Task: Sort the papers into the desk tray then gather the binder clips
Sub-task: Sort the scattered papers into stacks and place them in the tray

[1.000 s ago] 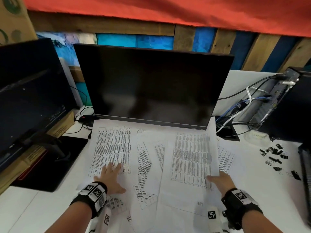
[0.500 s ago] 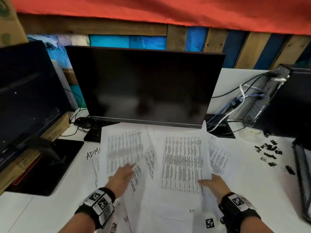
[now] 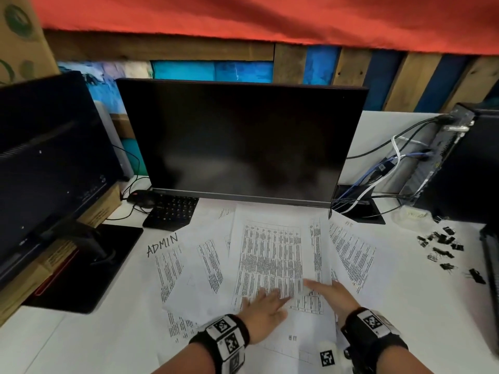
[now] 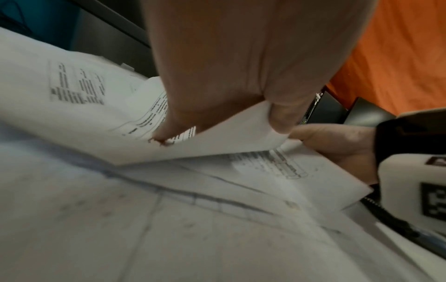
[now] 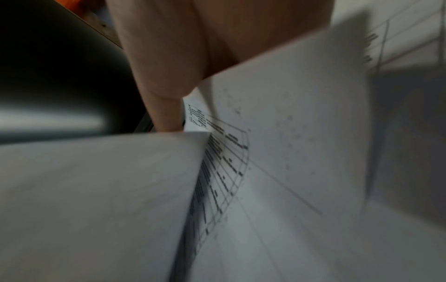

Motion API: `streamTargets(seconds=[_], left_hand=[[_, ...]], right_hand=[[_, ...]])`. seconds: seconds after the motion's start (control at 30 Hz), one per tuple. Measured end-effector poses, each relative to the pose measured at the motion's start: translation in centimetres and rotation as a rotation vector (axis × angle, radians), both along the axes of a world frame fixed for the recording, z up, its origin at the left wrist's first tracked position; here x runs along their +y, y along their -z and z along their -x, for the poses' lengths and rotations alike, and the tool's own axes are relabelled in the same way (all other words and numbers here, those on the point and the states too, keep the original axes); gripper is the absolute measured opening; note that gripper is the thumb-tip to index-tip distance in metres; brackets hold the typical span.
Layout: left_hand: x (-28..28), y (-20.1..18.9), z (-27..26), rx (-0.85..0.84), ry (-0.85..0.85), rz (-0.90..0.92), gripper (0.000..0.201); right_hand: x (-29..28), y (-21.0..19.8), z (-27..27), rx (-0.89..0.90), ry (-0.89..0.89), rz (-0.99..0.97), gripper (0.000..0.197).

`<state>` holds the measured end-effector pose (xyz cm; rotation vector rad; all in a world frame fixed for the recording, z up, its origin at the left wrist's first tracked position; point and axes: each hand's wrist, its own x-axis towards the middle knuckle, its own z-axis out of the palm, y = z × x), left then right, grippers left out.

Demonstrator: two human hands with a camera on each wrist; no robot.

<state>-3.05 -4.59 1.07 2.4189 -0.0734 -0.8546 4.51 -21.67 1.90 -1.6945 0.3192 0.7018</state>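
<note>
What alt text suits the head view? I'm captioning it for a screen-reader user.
Two hands, left hand and right hand, rest on overlapping printed papers on a white desk before a dark monitor. Black binder clips lie scattered at right.

White papers with black print; black binder clips.

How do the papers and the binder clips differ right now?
The papers lie fanned and overlapping in front of the monitor, under both hands; the binder clips lie scattered off to the right, untouched. The papers are large, white, printed sheets; the binder clips are small and black. Both are loose on the desk.
</note>
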Motion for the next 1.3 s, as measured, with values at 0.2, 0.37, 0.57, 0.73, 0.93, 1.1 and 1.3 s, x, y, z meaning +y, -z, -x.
streamTargets(seconds=[0.2, 0.37, 0.57, 0.73, 0.93, 1.1, 1.3], left_hand=[[3.1, -0.6, -0.5, -0.159, -0.567, 0.289, 0.077], [7.7, 1.7, -0.7, -0.199, -0.959, 0.276, 0.078], [9.6, 2.2, -0.6, -0.175, -1.061, 0.532, 0.088], [10.8, 1.3, 0.2, -0.113, -1.091, 0.919, 0.104], [10.5, -4.3, -0.7, -0.146, -0.859, 1.024, 0.1], [10.1, -8.8, -2.4, -0.463, -0.931, 0.973, 0.07], [10.2, -10.2, -2.7, -0.599, -0.825, 0.935, 0.055]], right_hand=[[-1.4, 1.6, -0.4, -0.007, -0.041, 0.089, 0.029], [-3.6, 2.5, 0.4, 0.074, -0.016, 0.031, 0.04], [-5.1, 2.5, 1.2, 0.066, -0.066, -0.055, 0.05], [-4.5, 0.2, 1.0, -0.004, -0.054, -0.15, 0.027], [-1.7, -4.6, -0.8, -0.26, -0.013, -0.233, 0.031], [0.1, -8.0, -1.9, -0.521, 0.038, -0.247, 0.028], [1.1, -9.2, -1.9, -0.634, 0.034, -0.263, 0.035]])
